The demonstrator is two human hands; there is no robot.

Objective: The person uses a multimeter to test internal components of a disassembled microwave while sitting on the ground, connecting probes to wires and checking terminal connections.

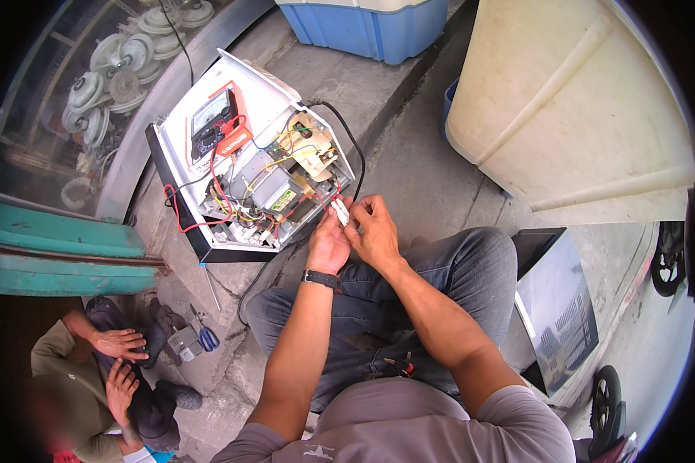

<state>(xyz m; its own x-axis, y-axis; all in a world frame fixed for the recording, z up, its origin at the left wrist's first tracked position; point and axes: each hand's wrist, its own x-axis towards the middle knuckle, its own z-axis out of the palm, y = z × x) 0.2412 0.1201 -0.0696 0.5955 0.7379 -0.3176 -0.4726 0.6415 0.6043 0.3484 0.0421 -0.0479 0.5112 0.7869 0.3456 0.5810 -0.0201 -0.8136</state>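
A small white plastic piece sits between my two hands, at the near right corner of an opened microwave oven. My left hand, palm up with a dark band at the wrist, grips it between thumb and fingers. From the other side my right hand pinches at it, its fingers curled. Red wires run from the oven's insides towards the piece. Inside the oven show a grey metal block, coloured wires and a beige plastic part. My fingers partly hide the white piece.
On the oven lies a multimeter with red and black leads, over a red-and-white box. Blue-handled pliers and a screwdriver lie left. Another person sits there. A vented metal cover stands right; a blue bin stands ahead.
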